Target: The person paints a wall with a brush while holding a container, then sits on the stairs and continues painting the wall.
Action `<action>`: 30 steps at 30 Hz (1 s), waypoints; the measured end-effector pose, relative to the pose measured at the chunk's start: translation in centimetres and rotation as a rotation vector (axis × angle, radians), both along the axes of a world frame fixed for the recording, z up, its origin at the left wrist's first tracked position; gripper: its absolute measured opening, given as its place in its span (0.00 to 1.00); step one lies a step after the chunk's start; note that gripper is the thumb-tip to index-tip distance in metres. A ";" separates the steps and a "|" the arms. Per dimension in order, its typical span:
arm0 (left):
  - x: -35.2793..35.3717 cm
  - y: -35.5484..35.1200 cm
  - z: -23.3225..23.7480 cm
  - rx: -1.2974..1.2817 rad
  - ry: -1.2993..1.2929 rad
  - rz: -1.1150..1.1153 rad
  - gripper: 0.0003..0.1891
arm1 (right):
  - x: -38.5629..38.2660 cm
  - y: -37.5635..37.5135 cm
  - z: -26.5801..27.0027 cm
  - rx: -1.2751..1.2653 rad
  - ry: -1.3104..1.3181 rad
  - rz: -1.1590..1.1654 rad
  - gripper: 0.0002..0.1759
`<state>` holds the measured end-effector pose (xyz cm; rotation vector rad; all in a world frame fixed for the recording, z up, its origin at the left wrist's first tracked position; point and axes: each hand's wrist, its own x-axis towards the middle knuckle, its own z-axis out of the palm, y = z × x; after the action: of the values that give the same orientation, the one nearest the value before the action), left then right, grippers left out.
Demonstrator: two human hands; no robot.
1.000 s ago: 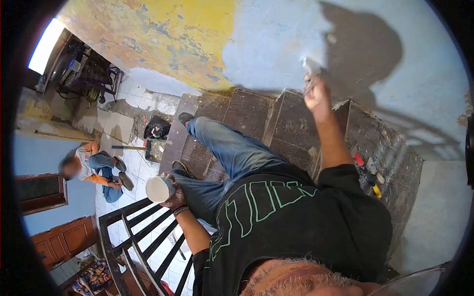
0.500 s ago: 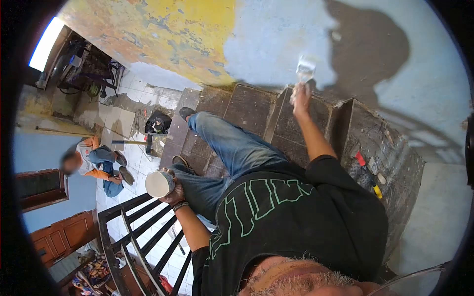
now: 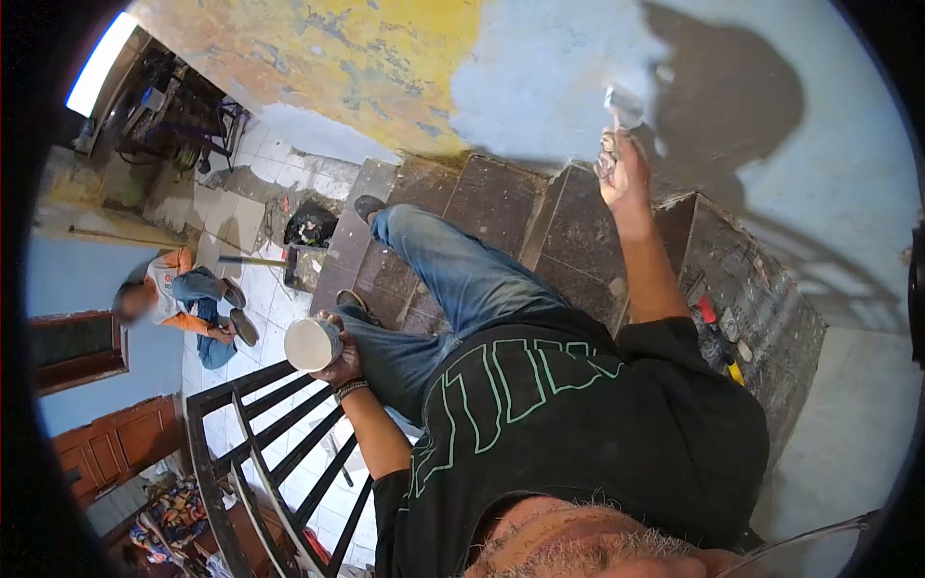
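My left hand (image 3: 339, 364) is wrapped round a cup of whitish paint (image 3: 310, 345), held beside my knee near the railing. In my right hand (image 3: 621, 169), the fingers are closed on the handle of a paintbrush (image 3: 624, 104). Its pale, wide head is up against the light blue wall (image 3: 540, 72), though blur hides whether the bristles touch. Yellow, peeling paint (image 3: 405, 53) covers the wall further left, and my shadow (image 3: 727, 96) falls on the right part.
Below me run dark tiled stairs (image 3: 496, 197), with red- and yellow-handled tools (image 3: 718, 332) on a step at right. A black metal railing (image 3: 275, 424) stands at left. A person (image 3: 183, 299) sits on the lower floor near a long-handled hammer (image 3: 255, 260) and a black bag (image 3: 310, 224).
My right hand and the paintbrush have moved up and to the right along the wall, and the wrist has turned. The left hand with the paint cup has barely moved.
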<state>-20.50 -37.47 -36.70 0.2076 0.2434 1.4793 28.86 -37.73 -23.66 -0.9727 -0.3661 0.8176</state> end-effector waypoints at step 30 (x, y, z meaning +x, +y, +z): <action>0.4 0.0 0.7 0.041 -0.077 -0.054 0.31 | -1.5 1.0 -0.7 -0.068 0.088 -0.005 0.09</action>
<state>-20.15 -37.45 -36.04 0.1886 0.1447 1.4360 27.41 -36.72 -24.36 -0.9966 -0.2612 0.8698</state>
